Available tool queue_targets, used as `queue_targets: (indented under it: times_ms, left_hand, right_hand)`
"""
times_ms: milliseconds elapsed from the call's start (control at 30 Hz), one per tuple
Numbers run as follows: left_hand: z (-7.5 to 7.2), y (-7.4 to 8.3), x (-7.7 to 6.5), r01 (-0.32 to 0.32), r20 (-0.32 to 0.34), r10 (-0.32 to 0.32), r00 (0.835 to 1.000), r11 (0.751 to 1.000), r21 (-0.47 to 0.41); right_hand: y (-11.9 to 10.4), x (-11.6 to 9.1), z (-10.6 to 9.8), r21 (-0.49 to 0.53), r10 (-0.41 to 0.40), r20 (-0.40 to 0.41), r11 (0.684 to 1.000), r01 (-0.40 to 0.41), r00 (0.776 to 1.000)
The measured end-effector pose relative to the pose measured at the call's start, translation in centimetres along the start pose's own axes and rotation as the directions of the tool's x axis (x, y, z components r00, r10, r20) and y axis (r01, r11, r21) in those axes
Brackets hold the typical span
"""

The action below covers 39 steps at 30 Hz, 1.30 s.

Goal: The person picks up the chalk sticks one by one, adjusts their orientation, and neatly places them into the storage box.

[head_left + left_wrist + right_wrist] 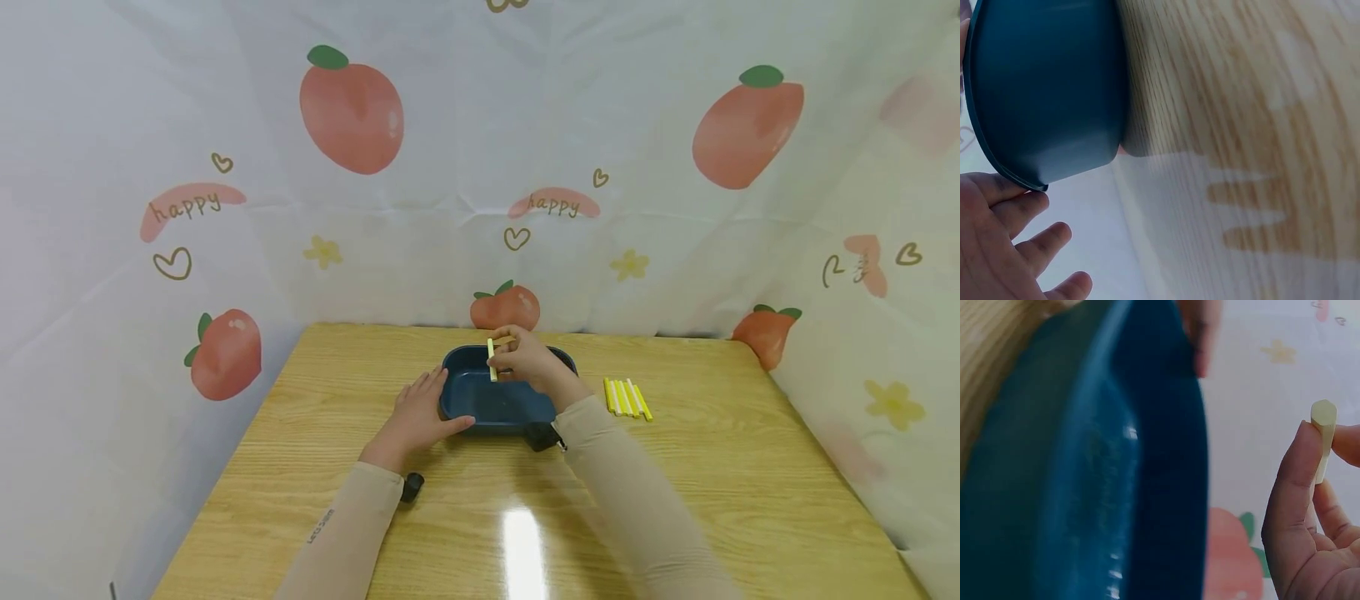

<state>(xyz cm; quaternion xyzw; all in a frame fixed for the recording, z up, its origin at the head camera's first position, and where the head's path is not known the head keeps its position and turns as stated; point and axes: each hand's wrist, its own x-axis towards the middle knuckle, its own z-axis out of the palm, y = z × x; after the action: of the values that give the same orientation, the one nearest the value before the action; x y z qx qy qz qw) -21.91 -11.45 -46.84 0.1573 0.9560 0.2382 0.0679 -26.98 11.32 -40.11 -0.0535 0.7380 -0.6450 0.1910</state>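
A dark blue rectangular tub [498, 400] stands on the wooden table. My right hand [525, 357] is above its far half, pinching a pale yellow chalk stick [1322, 437] between thumb and fingers. In the head view that chalk [492, 360] points nearly straight up and down the picture. My left hand [420, 415] rests against the tub's left end, fingers spread and thumb along the near rim. Fingertips [1035, 203] touch the rim in the left wrist view. Right of the tub, several yellow and white chalk sticks [627, 399] lie side by side.
The wooden table [720, 475] has a white printed cloth [450, 150] hanging behind it and at both sides. A black wrist device [411, 487] is at the left cuff, and another device [542, 436] sits by the right cuff, before the tub's near wall.
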Motion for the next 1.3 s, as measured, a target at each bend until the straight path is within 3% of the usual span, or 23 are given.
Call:
queue_targets:
  times_ms: [333, 967, 1300]
  left_hand:
    - [-0.1, 0.1, -0.1, -0.011, -0.018, 0.011, 1.000, 1.000, -0.008]
    - [-0.1, 0.0, -0.1, -0.020, -0.019, 0.020, 1.000, 1.000, 0.002]
    - [0.0, -0.1, -0.1, -0.003, -0.004, 0.003, 1.000, 1.000, -0.008]
  right_hand:
    - [2.3, 1.7, 1.3, 0.021, 0.046, -0.046, 0.999, -0.045, 0.998]
    - [5.3, 3.2, 2.9, -0.040, 0.131, -0.102, 0.990, -0.136, 0.986]
    - [5.6, 2.9, 3.8, -0.154, 0.157, -0.132, 0.972, -0.177, 0.979]
